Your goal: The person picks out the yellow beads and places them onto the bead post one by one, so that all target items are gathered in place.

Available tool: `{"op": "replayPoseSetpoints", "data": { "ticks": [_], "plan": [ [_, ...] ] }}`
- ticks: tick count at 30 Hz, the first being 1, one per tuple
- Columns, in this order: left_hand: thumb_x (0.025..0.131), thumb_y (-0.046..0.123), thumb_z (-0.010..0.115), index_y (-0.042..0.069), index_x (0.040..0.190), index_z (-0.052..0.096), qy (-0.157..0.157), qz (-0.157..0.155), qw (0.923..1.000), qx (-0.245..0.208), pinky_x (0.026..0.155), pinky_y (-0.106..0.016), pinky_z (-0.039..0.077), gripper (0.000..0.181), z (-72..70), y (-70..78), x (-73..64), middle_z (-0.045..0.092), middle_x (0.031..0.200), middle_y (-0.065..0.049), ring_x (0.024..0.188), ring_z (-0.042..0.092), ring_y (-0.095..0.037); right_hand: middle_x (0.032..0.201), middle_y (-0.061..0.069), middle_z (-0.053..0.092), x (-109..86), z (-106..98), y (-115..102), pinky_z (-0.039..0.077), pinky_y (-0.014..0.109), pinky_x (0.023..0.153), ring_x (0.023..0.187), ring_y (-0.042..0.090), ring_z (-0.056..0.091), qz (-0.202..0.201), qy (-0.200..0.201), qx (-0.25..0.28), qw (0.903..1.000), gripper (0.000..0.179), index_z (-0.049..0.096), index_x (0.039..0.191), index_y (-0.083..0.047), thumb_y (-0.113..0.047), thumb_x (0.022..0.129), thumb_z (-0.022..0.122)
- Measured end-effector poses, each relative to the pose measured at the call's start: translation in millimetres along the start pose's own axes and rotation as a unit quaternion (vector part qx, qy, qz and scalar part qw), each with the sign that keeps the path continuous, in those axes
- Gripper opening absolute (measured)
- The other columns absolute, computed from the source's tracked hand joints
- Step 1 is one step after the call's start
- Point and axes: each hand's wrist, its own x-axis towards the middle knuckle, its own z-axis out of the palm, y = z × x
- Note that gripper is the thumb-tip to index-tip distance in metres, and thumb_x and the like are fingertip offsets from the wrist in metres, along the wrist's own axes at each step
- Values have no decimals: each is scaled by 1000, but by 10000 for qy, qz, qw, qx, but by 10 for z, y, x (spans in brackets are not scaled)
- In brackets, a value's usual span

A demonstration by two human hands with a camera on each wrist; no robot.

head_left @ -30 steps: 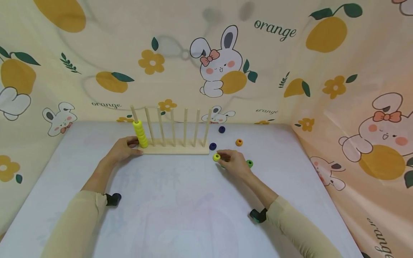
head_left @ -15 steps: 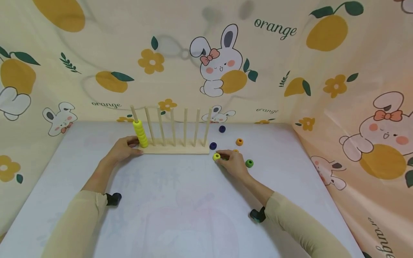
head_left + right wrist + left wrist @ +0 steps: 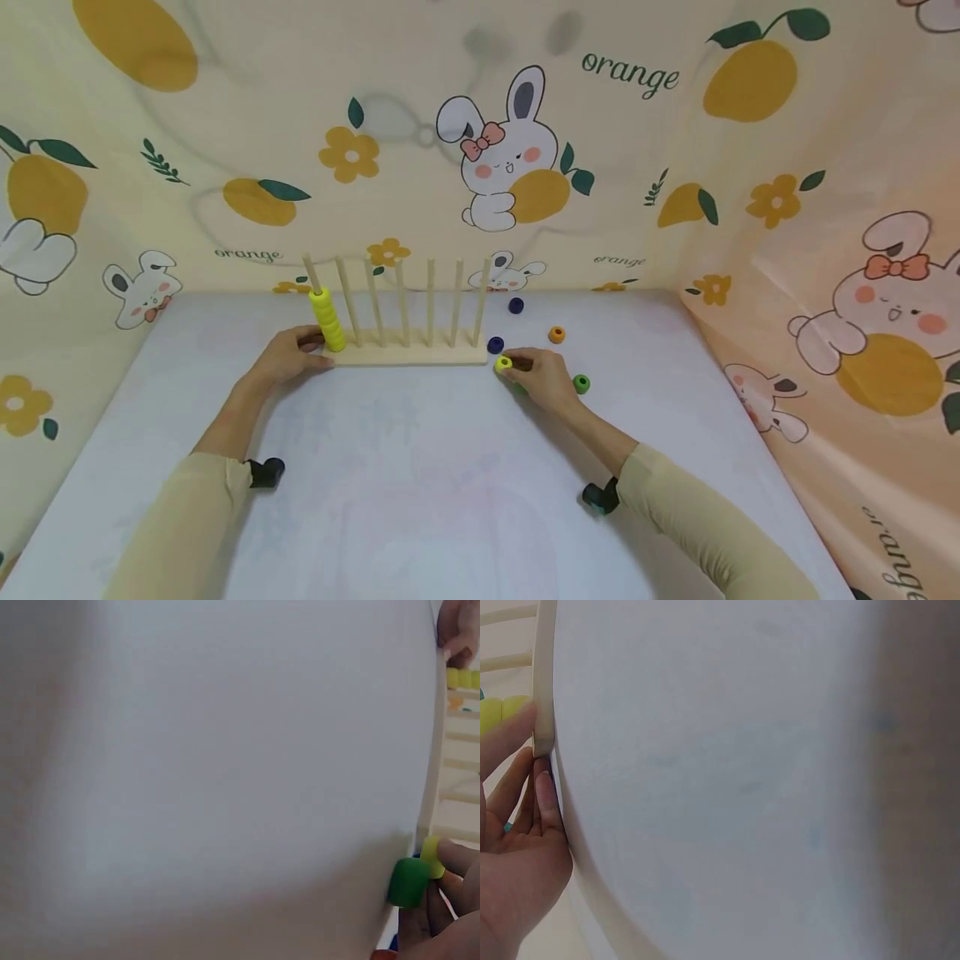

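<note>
A wooden peg rack [image 3: 408,356] with several upright pegs stands at the back of the table. Yellow beads [image 3: 327,321] are stacked on its leftmost peg. My left hand [image 3: 283,360] grips the left end of the rack's base, thumb at the front edge. Just off the rack's right end, my right hand [image 3: 549,382] pinches a single yellow bead [image 3: 503,363] between thumb and fingers. In the right wrist view, a green bead [image 3: 409,883] sits close by the pinched yellow bead [image 3: 432,856], against or just before the fingers; whether it is held I cannot tell.
Two dark blue beads [image 3: 496,344] lie right of the rack, one farther back. An orange bead [image 3: 557,334] and another green bead [image 3: 581,383] lie around my right hand. A patterned cloth [image 3: 405,167] rises behind the white table [image 3: 420,500].
The head view has tilted slightly, so everything sits a little lower in it. Both hands keep nearly the same place and hold, the yellow bead still between the right fingers.
</note>
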Motion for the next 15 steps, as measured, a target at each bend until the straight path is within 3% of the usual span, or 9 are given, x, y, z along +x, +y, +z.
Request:
{"op": "replayPoseSetpoints", "data": {
  "ticks": [15],
  "plan": [
    [87,13,77,-8,149,33,85,58,9999,-29,116,-52,32,80,19,-42,-17,41,149,-28,136,40,-43,111,8,73,153,-225,-268,60,32,79,93,21,72,-327,278,362,9984,31,72,119,-8,-11,89,75]
  ]
}}
